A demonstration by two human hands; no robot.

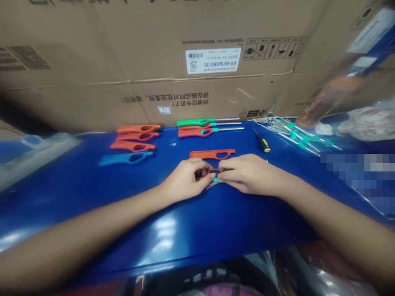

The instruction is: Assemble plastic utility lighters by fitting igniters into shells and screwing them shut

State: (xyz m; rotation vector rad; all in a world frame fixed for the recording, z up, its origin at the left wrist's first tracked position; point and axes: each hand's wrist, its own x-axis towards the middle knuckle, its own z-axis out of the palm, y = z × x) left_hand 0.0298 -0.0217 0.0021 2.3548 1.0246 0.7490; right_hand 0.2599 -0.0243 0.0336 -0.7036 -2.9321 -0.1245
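Close together above the middle of the blue table are both of my hands. My left hand (pixel 188 179) is closed around a red lighter casing (pixel 213 170), whose far part is hidden in the palm. With fingers pinched, my right hand (pixel 251 174) holds the casing's other end. A small green trigger piece (pixel 215 179) shows between the fingertips, beside a thin pale rod. Just beyond the hands lies an orange half casing (pixel 203 154) with a finger loop, its inner side up.
Red-orange casings (pixel 135 136) and a blue casing (pixel 125 158) lie left. Long-nosed lighters (pixel 200 132) rest at the back, a screwdriver (pixel 263 143) and green-ended metal rods (pixel 300 137) to the right. A cardboard box (pixel 148 49) walls the far side; a bottle (pixel 330 100) stands right.
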